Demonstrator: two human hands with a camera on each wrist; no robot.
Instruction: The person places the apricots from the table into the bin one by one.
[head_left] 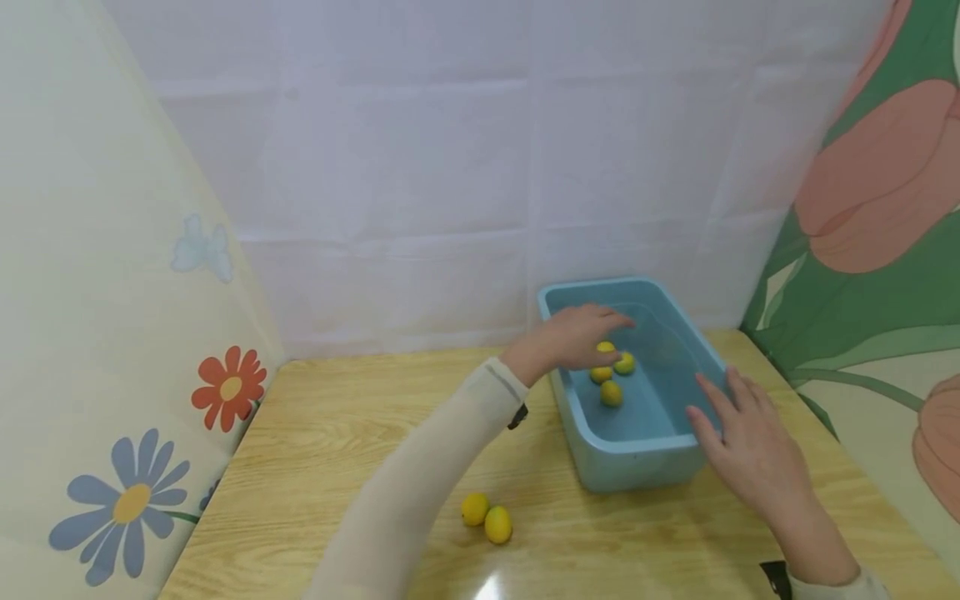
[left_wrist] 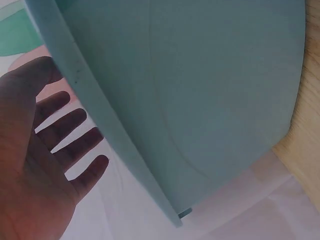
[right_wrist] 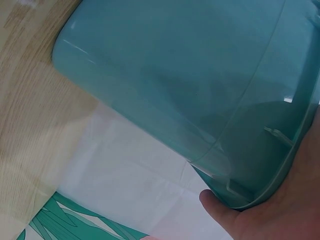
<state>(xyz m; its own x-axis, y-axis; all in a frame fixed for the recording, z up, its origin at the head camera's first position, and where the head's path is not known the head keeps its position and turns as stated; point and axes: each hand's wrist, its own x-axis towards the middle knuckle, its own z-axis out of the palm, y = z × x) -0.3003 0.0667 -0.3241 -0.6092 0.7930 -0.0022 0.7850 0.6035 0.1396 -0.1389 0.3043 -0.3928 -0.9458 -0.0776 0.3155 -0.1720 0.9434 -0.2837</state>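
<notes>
A light blue plastic tub [head_left: 630,468] stands on the table, with several small yellow lemons [head_left: 611,393] on its floor. My left hand [head_left: 577,337] is over the tub's left rim, fingers extended above the lemons and partly hiding them; in the left wrist view its fingers [left_wrist: 62,125] are spread beside the rim. At the tub's front right corner is my right hand [head_left: 757,446], fingers extended by the rim. The right wrist view has this hand's thumb [right_wrist: 217,207] beside the rim; its other fingers are hidden there. Neither hand holds anything.
Two more lemons [head_left: 498,525] lie side by side on the wooden table [head_left: 337,433], left of and nearer than the tub. A white cloth [head_left: 390,208] hangs behind the table. Flower-printed panels [head_left: 877,208] flank both sides.
</notes>
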